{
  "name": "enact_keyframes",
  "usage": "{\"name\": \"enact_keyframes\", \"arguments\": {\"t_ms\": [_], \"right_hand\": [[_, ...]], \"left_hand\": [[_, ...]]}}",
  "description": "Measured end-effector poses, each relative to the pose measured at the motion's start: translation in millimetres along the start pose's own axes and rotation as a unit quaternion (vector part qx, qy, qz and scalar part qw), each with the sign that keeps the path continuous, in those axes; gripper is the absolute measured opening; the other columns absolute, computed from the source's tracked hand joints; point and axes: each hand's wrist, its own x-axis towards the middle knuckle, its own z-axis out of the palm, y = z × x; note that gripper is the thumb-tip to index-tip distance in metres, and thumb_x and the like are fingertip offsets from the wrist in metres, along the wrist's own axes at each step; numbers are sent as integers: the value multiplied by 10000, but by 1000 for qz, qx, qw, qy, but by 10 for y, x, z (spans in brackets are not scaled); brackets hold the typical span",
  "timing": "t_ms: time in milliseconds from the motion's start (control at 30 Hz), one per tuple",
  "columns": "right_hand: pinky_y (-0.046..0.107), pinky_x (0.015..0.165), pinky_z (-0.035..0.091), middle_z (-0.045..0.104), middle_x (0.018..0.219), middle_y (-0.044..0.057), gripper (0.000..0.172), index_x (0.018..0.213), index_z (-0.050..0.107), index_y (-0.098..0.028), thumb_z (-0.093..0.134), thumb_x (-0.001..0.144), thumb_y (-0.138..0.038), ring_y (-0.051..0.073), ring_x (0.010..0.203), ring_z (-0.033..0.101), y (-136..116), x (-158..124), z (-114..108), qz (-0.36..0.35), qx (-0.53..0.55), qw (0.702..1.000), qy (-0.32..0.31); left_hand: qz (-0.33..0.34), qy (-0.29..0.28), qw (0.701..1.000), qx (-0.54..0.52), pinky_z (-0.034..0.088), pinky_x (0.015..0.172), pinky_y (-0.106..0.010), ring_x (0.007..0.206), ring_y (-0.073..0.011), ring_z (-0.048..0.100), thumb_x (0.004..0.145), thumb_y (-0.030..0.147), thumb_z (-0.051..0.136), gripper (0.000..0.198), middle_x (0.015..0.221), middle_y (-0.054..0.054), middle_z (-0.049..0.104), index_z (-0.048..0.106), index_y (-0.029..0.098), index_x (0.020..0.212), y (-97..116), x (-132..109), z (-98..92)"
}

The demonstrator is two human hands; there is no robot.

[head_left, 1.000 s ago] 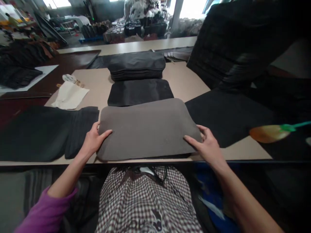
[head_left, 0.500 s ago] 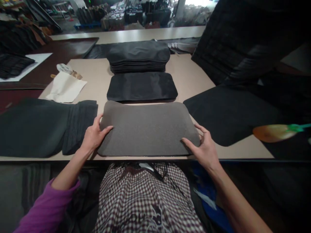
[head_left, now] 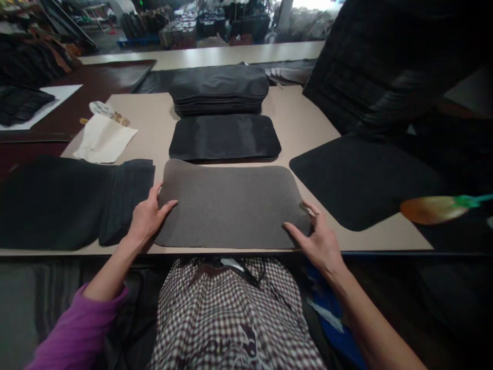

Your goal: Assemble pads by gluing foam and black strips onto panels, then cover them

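1. Fingers (head_left: 169, 206) of the left hand (head_left: 148, 218) are pinching the left end of the grey pad (head_left: 231, 203): thumb lying on top, the rest curled round the edge, half closed.
2. Right hand (head_left: 319, 241) is gripping the pad's near right corner, thumb pressing on top and fingers (head_left: 311, 209) spread along the right edge. How far they are reaching under, I cannot tell.
3. Grey pad is lying flat on the counter (head_left: 304, 123), along its near edge, right in front of the checked apron (head_left: 231, 318).
4. Change: a second ago the pad's far edge was meeting the black pad (head_left: 225, 136); now a strip of counter is showing between them, so the grey pad is coming toward the person.
5. Right hand is sitting slightly further in than before; left hand is hardly shifting.
6. Judging by this, the pad is being pulled back and squared to the near edge, both hands keeping hold.
7. Around it: stack (head_left: 219, 90) of dark pads lying behind the black pad, dark sheets (head_left: 77, 200) just left of the left hand, black sheet (head_left: 358, 174) lying to the right, white cloth (head_left: 103, 139) further left and back.
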Motion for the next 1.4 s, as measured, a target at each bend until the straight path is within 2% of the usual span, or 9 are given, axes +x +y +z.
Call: {"name": "enact_keyframes", "arguments": {"t_ms": [367,567,800,1033,1200,1300,1400], "right_hand": [[470,916,558,559,1417,101,723,1498,409,-258,685,891,-538,360,1152,634,-10,10,11,-10,-36,999,-2],[481,920,559,567,1405,111,723,1490,429,-246,686,894,-565,364,1140,639,5,38,-6,-13,-22,1000,-3],[492,954,548,582,1383,113,707,1454,466,-233,698,884,-580,358,1143,631,-15,65,-38,-15,-8,1000,13],[487,986,533,583,1394,90,669,1439,476,-248,688,893,-571,349,1184,613,-4,51,-8,-23,-16,1000,7],[540,931,549,615,1349,97,680,1471,446,-261,647,909,-587,372,1093,651,9,17,17,-15,-63,998,-15],[591,972,506,575,1372,135,676,1486,449,-246,597,929,-598,413,1186,582,-15,6,20,-67,-102,992,13],[665,1109,338,387,1534,153,627,1492,480,-252,557,958,-571,459,1326,438,-33,20,21,-150,-137,978,45]], "left_hand": [[5,-1,1000,16,539,754,-347,852,-309,750,914,597,594,756,959,-106,759,363,228,1533,22,-11,3],[-3,3,1000,-20,549,823,-382,1005,-337,733,890,577,638,758,1154,-150,733,387,233,1517,46,-7,-47],[-11,10,998,-65,548,892,-377,1088,-318,710,858,545,692,762,1246,-130,707,416,243,1500,28,25,-86],[-6,-2,999,-32,553,854,-393,1018,-329,731,887,553,655,749,1152,-148,739,400,226,1511,20,8,-30],[0,-7,1000,17,548,801,-365,928,-309,750,927,579,589,727,1030,-131,766,373,229,1527,35,-27,11],[8,-12,998,56,541,783,-360,909,-310,753,952,579,548,711,1055,-136,765,348,236,1542,80,-61,-1],[27,-16,997,71,540,799,-354,976,-306,743,971,553,530,691,1213,-138,727,320,258,1559,114,-82,-6]]}}
